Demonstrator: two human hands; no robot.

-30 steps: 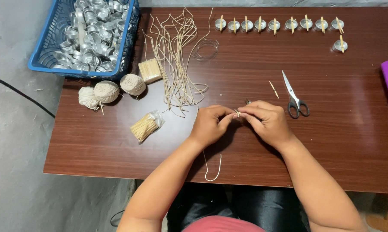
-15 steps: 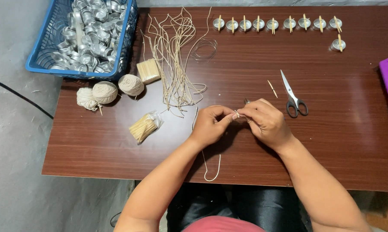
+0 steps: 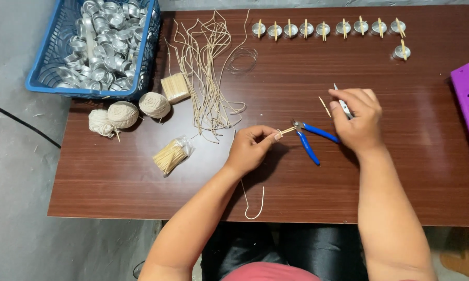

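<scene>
Pinching a small stick in left hand fingertips; right hand closing over scissors, beside blue pliers.

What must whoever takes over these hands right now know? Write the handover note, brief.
Left hand: pinching a short stick with a wick strand trailing to the table's near edge.
Right hand: on the scissors; grip unclear.
Blue-handled pliers lie between the hands, a loose stick just beyond.
Done: a row of metal cups at the far edge, each with a stick across it.
Left: cut wick strands, a bag of sticks and a blue basket of empty cups.
</scene>
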